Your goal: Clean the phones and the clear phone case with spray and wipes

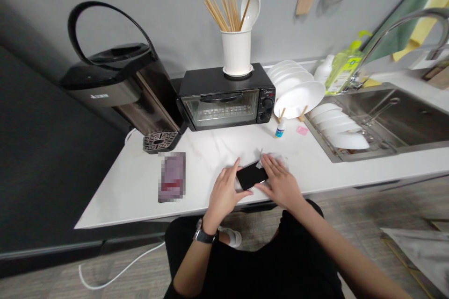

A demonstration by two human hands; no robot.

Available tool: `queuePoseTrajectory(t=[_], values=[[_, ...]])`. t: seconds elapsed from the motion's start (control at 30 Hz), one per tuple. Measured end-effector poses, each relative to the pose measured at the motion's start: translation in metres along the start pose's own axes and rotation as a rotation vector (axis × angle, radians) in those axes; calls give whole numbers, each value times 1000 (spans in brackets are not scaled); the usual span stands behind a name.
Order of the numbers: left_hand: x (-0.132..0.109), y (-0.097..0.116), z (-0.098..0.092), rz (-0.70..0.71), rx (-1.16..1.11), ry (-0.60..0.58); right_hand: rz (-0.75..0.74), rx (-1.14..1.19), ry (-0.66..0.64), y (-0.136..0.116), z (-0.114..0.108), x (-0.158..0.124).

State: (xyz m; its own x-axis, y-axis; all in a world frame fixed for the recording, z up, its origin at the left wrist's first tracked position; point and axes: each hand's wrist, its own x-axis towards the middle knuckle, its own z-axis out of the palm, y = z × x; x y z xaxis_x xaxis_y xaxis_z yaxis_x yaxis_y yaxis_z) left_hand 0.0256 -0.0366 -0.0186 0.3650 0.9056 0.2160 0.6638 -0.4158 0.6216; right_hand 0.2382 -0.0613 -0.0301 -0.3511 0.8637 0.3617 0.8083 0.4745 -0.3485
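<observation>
A black smartphone [251,175] lies on the white countertop [122,196], its dark face up. My left hand [224,188] grips its left end, with the thumb along the near edge and the fingers at the far side. Over the phone's right end, my right hand [281,186] presses a crumpled whitish tissue or cloth [283,160] with fingers together and thumb at the near edge. Most of that tissue is hidden under the fingers. Behind the hands stands a small white bottle [279,128] with a blue label, and a pink slip [302,130] lies beside it.
A blurred-out purplish item [172,176] lies at left, before a tall water dispenser [140,98]. At the back, a toaster oven [224,98] carries a white utensil cup [237,51]. Racked plates [298,96] and a sink [410,121] with bowls [347,139] occupy the right.
</observation>
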Motion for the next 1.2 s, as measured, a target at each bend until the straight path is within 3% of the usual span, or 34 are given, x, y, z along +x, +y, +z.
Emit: queuePoseTrajectory(t=[0.1, 0.13, 0.23, 0.27, 0.37, 0.4, 0.53, 0.67, 0.73, 0.9, 1.0, 1.1, 1.2], values=[[0, 0, 1, 11, 7, 8, -219, 98, -129, 0, 1, 3], [0, -1, 1, 11, 8, 10, -210, 98, -144, 0, 1, 4], [1, -2, 1, 13, 15, 11, 40, -25, -11, -1, 3, 7], [1, -2, 1, 14, 14, 8, 13, -18, -2, -3, 3, 7], [1, -4, 1, 14, 8, 4, -268, 104, -130, -3, 4, 4], [1, -5, 2, 13, 9, 5, -262, 96, -153, -1, 3, 4], [1, -7, 3, 13, 14, -7, 37, -54, -20, -1, 1, 4], [0, -9, 4, -38, 20, 9, -180, 89, -112, -23, 14, 13], [-1, -10, 4, -42, 17, 20, -165, 94, -126, -20, 13, 15], [2, -9, 3, -35, -1, 20, -6, -24, -23, 14, -6, -7], [5, -6, 2, -35, -12, 3, -117, 54, -49, -1, -1, -14], [4, -6, 1, -21, -19, -13, -193, 142, -91, -21, 11, 0], [3, -7, 1, -16, -5, -23, -135, 105, -86, -8, 9, 16]])
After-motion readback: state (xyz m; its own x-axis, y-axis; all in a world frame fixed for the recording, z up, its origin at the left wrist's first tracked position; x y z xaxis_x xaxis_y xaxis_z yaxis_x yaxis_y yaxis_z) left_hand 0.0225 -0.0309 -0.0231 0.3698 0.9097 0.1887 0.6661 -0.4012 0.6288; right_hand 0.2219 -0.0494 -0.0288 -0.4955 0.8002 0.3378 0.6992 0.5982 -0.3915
